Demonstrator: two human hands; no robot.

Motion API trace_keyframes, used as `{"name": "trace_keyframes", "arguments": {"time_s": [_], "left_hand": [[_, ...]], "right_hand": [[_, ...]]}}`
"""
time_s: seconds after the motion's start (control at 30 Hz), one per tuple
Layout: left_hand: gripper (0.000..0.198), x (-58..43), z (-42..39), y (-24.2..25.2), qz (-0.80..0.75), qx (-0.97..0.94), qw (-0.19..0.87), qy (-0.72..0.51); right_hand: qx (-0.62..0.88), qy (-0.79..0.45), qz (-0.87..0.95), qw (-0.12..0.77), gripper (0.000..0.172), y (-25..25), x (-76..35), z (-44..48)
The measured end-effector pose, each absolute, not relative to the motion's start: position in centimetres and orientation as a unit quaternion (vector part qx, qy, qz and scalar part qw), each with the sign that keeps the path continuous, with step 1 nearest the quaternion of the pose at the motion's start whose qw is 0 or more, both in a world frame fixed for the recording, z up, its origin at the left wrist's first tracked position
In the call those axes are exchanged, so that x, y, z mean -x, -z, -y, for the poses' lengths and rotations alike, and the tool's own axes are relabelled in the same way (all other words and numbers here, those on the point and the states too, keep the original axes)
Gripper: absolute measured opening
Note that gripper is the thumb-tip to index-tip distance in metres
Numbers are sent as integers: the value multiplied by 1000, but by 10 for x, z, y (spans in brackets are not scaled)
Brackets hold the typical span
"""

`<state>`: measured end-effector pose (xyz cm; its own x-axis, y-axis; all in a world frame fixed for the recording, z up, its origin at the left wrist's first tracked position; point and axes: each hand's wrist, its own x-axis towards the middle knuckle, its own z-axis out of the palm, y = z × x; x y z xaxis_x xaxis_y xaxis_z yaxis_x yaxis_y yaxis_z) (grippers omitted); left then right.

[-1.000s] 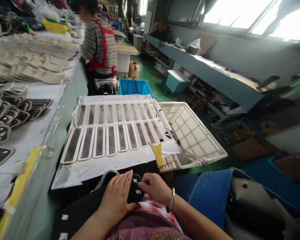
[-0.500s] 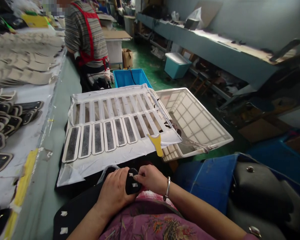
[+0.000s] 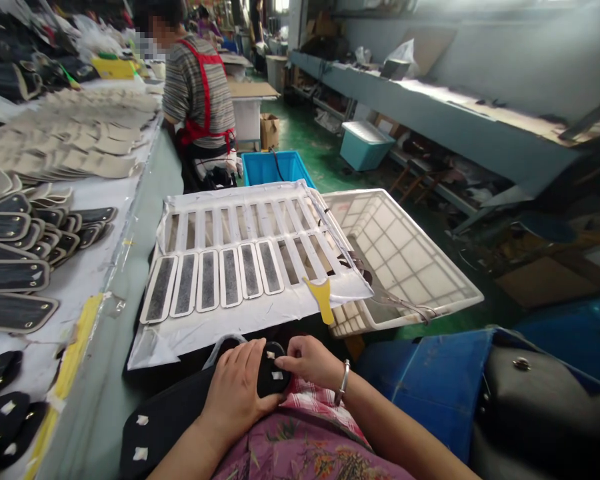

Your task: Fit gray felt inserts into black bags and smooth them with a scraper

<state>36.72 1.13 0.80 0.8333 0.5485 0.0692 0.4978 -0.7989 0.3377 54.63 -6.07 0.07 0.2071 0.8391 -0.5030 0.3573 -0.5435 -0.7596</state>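
Across my lap lies a long black padded piece [image 3: 173, 410] with rounded ends and small white tabs in pairs near each end. My left hand [image 3: 237, 387] is wrapped over it near its far end, thumb along the near edge. My right hand [image 3: 313, 363] is closed in a pinch, its fingertips at a white tab [image 3: 271, 355] on that end. Whatever is between those fingertips is too small to make out. Just beyond my hands is a white slotted board [image 3: 200, 340] bearing several dark, pale-edged strips [image 3: 230, 277] in a row.
A yellow forked tool [image 3: 321, 301] lies at the board's near right corner. Behind is a white plastic crate [image 3: 405, 253]. On the left table [image 3: 140, 193] are stacked black strips [image 3: 15, 310] and pale pieces [image 3: 80, 160]. A co-worker [image 3: 200, 93] sits ahead; a blue bag [image 3: 425, 380] stands right.
The camera view has swung left and slightly up, so everything sits further right and lower. My left hand keeps its hold; my right fingertips stay by the same tab.
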Motion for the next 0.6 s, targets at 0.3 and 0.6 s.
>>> {"name": "trace_keyframes", "arguments": {"time_s": [0.3, 0.6], "left_hand": [[67, -363, -19, -10, -294, -928, 220, -67], [97, -328, -28, -21, -291, -927, 227, -59]], "right_hand": [[701, -524, 363, 319, 26, 0, -547, 57], [717, -438, 470, 272, 32, -4, -546, 56]]}}
